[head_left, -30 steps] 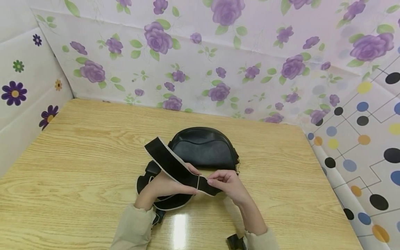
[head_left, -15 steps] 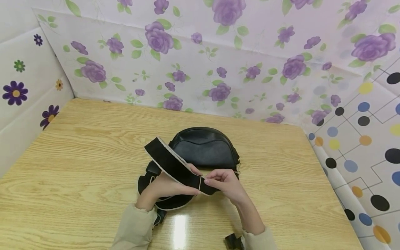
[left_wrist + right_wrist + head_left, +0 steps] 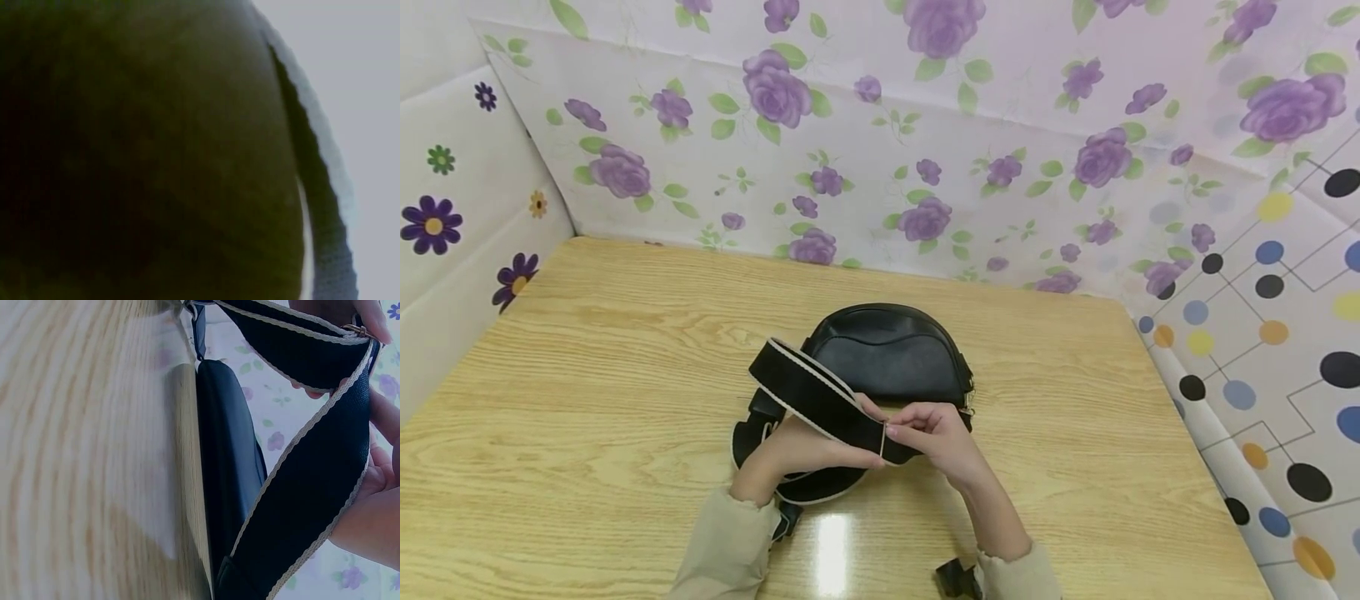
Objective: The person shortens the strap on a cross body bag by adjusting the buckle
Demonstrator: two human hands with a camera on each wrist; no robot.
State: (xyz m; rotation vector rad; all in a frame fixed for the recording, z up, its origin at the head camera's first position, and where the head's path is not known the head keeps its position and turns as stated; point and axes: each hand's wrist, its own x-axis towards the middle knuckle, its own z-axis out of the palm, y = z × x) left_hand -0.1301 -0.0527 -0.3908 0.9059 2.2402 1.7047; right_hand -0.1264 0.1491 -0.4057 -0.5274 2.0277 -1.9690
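Note:
A black shoulder strap (image 3: 808,392) with pale stitched edges is looped above the table, passing through a thin metal slider (image 3: 883,439). My left hand (image 3: 812,446) grips the strap left of this slider, thumb along its lower edge. Pinched at the slider's right side, the strap's band is between the thumb and fingers of my right hand (image 3: 943,442). Behind both hands stands a black half-round handbag (image 3: 887,362). In the right wrist view, the strap (image 3: 312,469) runs from the bag (image 3: 228,456) to the metal buckle (image 3: 357,329). A dark blur fills most of the left wrist view.
More strap (image 3: 820,485) lies coiled on the wooden table (image 3: 625,375) beneath my left hand. Metal clips (image 3: 968,400) hang at the bag's right side. Flowered sheeting (image 3: 850,167) rises behind the table, and dotted sheeting (image 3: 1262,375) stands on the right.
The slider and my left hand have shifted slightly right, while my right fingers have come left, closer to the slider. The strap's raised loop has dipped and turned a little. The bag stays put.

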